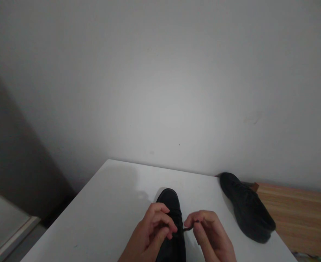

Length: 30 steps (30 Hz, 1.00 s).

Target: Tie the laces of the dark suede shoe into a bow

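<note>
A black lace-up shoe (169, 198) rests on the white tabletop with its toe pointing away from me. Over the left side of its lacing, my left hand (156, 229) is closed, thumb and fingertips drawn together; what they hold, if anything, is too small to make out. On the shoe's right side, my right hand (209, 233) pinches a dark shoelace (188, 229) between thumb and fingers. That lace runs a short way from the shoe's edge to my fingertips. Both hands hide part of the shoe, and its heel end runs out of the frame.
A second black shoe (247, 207) lies angled near the right edge of the white table (108, 196). Behind the table rises a pale wall (160, 91). A wood-grain surface (299, 214) shows beyond the right edge, and a dark gap lies off the left edge.
</note>
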Motion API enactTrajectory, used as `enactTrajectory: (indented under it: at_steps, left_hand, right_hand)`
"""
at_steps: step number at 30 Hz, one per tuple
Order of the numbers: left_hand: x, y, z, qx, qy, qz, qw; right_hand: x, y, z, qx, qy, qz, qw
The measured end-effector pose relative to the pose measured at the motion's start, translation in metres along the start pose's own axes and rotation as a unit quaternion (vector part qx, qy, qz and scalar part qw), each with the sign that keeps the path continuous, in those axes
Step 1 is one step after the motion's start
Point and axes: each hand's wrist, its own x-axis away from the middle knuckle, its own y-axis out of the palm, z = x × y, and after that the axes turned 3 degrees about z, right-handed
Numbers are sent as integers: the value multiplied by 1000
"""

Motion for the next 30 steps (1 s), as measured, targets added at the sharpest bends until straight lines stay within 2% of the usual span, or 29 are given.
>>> enactTrajectory:
  at_steps: [3,7,9,11,15,19,22,28,30]
  left_hand:
    - [-5,4,-4,50,-32,-23,998]
    - [-10,6,-4,85,-83,-16,993]
    - [-11,6,-3,80,-95,-6,992]
    - [-12,5,0,40,-89,4,995]
    - [-15,4,9,-30,-88,4,996]
    - [-15,3,14,-36,-111,4,993]
    - [-13,2,12,-37,-113,11,993]
    - [-12,6,13,-50,-81,-27,995]
    - [-13,7,13,-61,-84,-24,994]
  right_hand:
    - [-6,1,-5,30,-64,-41,997]
    - [-13,3,-9,63,-128,-131,981]
    - [-17,4,-11,75,-160,-184,967]
    - [-20,4,-12,98,-176,-208,957]
    - [-21,8,-10,101,-163,-180,965]
    - [-18,12,-7,64,-126,-114,983]
    - [-18,13,-7,51,-104,-91,989]
    - [-19,17,-5,31,-92,-125,987]
    - [-17,19,-1,23,-92,-119,988]
